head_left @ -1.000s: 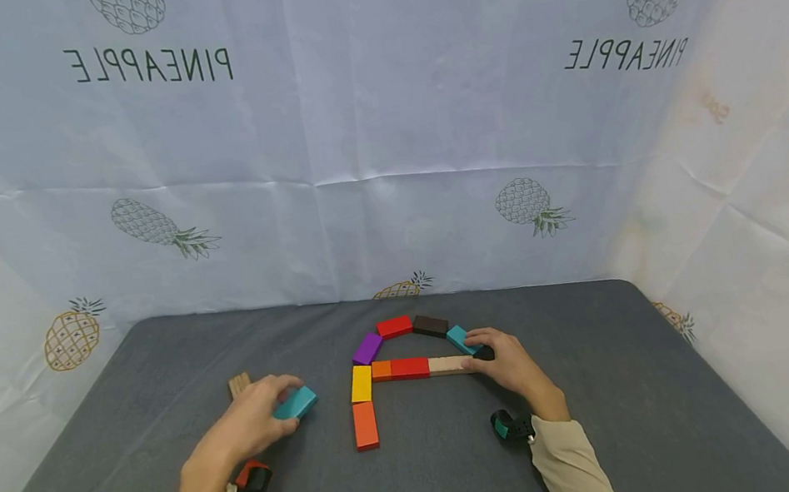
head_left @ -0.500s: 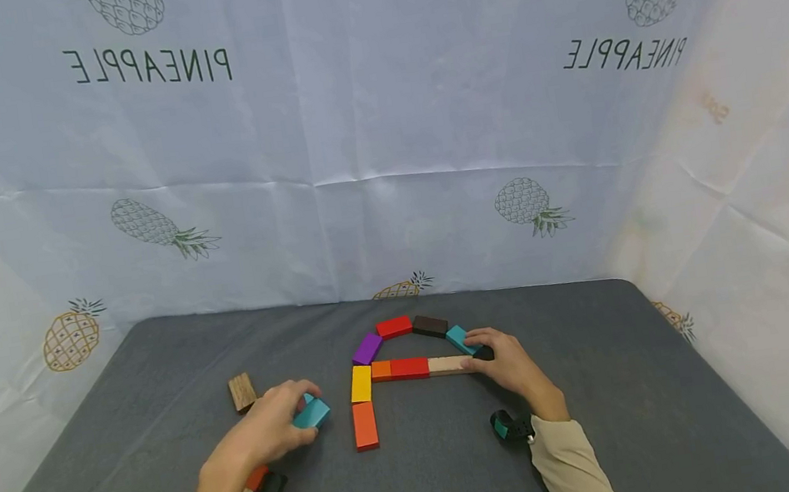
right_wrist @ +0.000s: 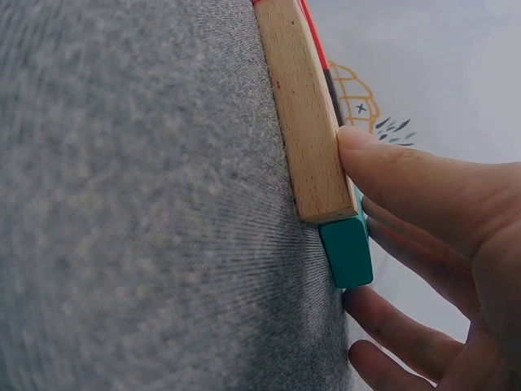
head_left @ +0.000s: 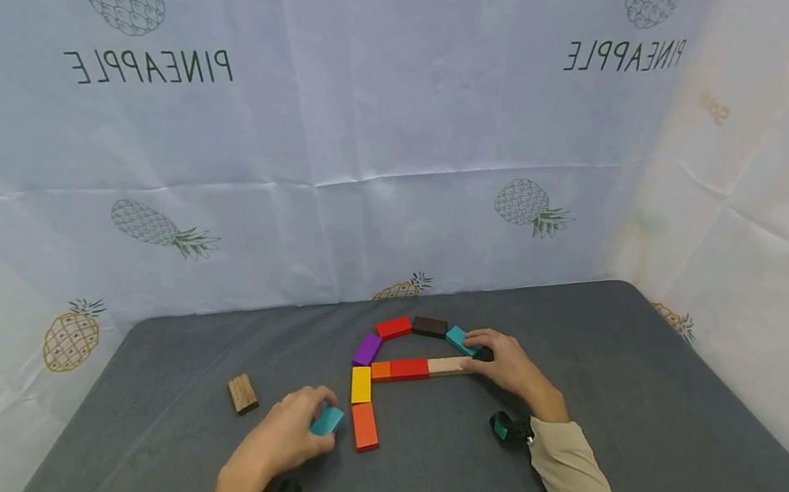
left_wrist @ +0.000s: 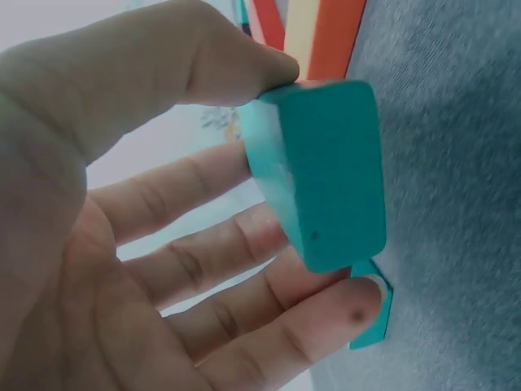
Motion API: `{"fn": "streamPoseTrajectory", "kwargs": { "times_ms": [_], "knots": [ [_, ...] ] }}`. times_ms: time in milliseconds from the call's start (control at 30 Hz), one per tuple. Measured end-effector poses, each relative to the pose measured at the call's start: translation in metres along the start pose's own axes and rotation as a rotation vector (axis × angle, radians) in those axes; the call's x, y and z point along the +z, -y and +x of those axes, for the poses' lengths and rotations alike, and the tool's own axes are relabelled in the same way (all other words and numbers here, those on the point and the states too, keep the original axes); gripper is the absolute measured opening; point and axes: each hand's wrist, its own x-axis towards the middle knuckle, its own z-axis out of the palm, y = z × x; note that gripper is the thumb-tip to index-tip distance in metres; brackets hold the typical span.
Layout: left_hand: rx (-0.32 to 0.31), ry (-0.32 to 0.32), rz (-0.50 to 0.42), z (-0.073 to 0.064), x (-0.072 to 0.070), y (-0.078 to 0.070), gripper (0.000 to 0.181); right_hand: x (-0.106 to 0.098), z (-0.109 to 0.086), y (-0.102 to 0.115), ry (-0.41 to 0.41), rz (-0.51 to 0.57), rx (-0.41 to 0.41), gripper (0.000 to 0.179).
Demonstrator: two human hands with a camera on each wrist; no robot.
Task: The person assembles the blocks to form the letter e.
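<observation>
My left hand [head_left: 281, 438] pinches a teal block [left_wrist: 330, 175] between thumb and fingers, just left of the orange block [head_left: 364, 427] at the foot of an outline of wooden blocks. A second teal block [left_wrist: 373, 326] shows on the cloth beyond the fingertips in the left wrist view. At the outline's right side, my right hand [head_left: 509, 360] has its thumb on the plain wooden block [right_wrist: 309, 122] and its fingers curved around the far side of another teal block [right_wrist: 348, 254]. That teal block's end meets the plain block's end.
Yellow [head_left: 361, 384], purple [head_left: 367, 349], red [head_left: 394, 327] and dark brown [head_left: 430, 326] blocks form the outline's left side and top. A small orange block [head_left: 381, 371] and a red one [head_left: 409, 369] continue the crossbar. A brown wood-grain block [head_left: 243, 393] lies apart at left on the grey cloth [head_left: 443, 483].
My left hand has moved right and slightly nearer with its teal block, towards the orange block, uncovering the brown wood-grain block. The right hand has stayed in place.
</observation>
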Motion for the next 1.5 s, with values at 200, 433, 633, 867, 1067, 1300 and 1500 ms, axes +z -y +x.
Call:
{"fn": "streamPoseTrajectory", "kwargs": {
  "times_ms": [200,433,633,867,1067,1300,1500],
  "knots": [
    [-0.025,0.005,0.016,-0.004,0.008,-0.006,0.033,0.000,-0.001,-0.001,-0.001,-0.004,-0.006,0.042],
    [0.006,0.054,0.004,-0.011,0.013,-0.013,0.028,0.000,-0.001,0.001,-0.014,-0.004,-0.020,0.042],
    [0.046,0.100,-0.017,-0.015,0.020,-0.013,0.028,0.001,0.001,-0.001,-0.007,-0.001,-0.002,0.043],
    [0.024,0.123,-0.007,-0.014,0.023,-0.013,0.031,0.001,0.001,-0.001,-0.007,-0.004,0.001,0.043],
    [-0.005,0.179,-0.018,-0.018,0.025,-0.019,0.034,0.001,0.002,-0.001,-0.011,-0.006,-0.006,0.042],
    [-0.105,0.254,0.030,-0.017,0.031,-0.024,0.040,0.001,0.001,-0.002,-0.008,-0.004,-0.014,0.043],
    [-0.082,0.285,0.037,-0.018,0.027,-0.016,0.044,0.000,0.001,-0.001,-0.016,0.000,-0.016,0.043]
  ]
}}
